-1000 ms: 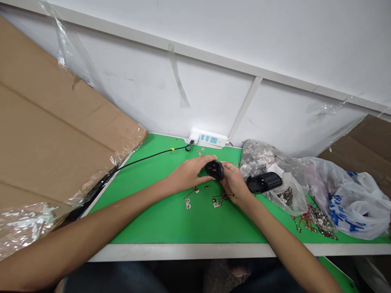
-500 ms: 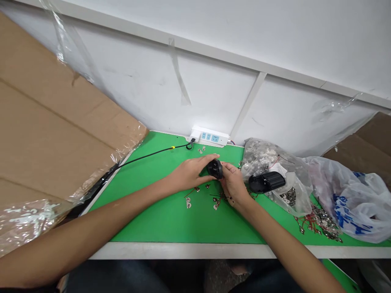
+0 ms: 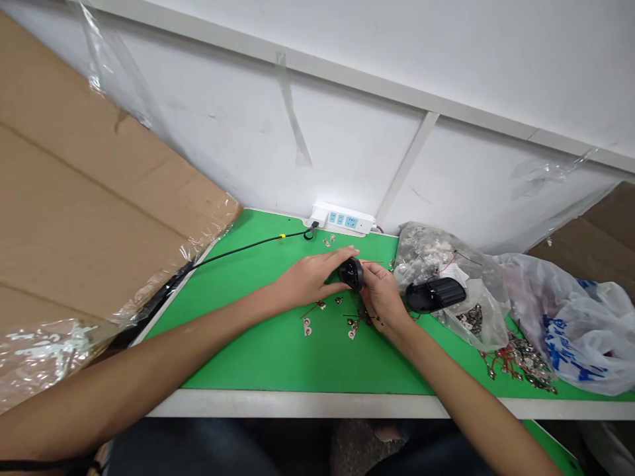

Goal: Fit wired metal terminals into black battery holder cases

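A black plastic housing [image 3: 351, 273] is held above the green tabletop, its hollow end facing me. My left hand [image 3: 320, 276] grips it from the left, thumb below and fingers over the top. From the right, my right hand [image 3: 381, 289] pinches at its side; whatever lies between those fingertips is too small to make out. Small metal battery contacts [image 3: 307, 326], some with red or black wires, lie scattered below the hands. Another black housing [image 3: 435, 295] with a ribbed inside rests on a plastic bag to the right of my right hand.
A white power strip [image 3: 342, 219] with a black cable [image 3: 238, 250] stands against the wall. Clear bags [image 3: 429, 254] and a white plastic bag [image 3: 585, 330] crowd the right, beside a pile of wired contacts [image 3: 528, 360]. Cardboard [image 3: 109, 198] leans on the left.
The view has shifted slightly. Both hands keep hold of the black housing in nearly the same pose, with only a slight tilt of it.
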The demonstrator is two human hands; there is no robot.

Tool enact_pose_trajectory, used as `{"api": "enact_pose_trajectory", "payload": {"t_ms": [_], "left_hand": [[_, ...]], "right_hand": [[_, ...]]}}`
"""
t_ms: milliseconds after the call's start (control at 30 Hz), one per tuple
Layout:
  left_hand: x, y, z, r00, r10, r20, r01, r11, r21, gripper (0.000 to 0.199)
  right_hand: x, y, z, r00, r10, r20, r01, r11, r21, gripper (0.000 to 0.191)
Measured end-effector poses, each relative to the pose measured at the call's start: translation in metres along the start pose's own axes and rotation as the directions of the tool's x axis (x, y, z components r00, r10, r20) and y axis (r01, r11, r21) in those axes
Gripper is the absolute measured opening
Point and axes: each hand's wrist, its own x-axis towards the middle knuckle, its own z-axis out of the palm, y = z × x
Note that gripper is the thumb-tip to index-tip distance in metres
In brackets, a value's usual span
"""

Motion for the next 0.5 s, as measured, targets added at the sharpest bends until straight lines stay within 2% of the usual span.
{"api": "enact_pose_trajectory", "payload": {"t_ms": [267, 500], "left_hand": [[0.0006, -0.0001, 0.0012, 1.000, -0.002, 0.022, 0.002, 1.000, 0.022, 0.072], [0.0005, 0.0008, 0.0022, 1.000, -0.003, 0.028, 0.002, 0.999, 0.032, 0.070]], "right_hand": [[-0.0015, 0.0029, -0.0003, 0.997, -0.066, -0.046, 0.065, 0.998, -0.026, 0.041], [-0.0040, -0.0032, 0.0034, 0.999, -0.041, -0.022, 0.041, 0.999, 0.010, 0.039]]}}
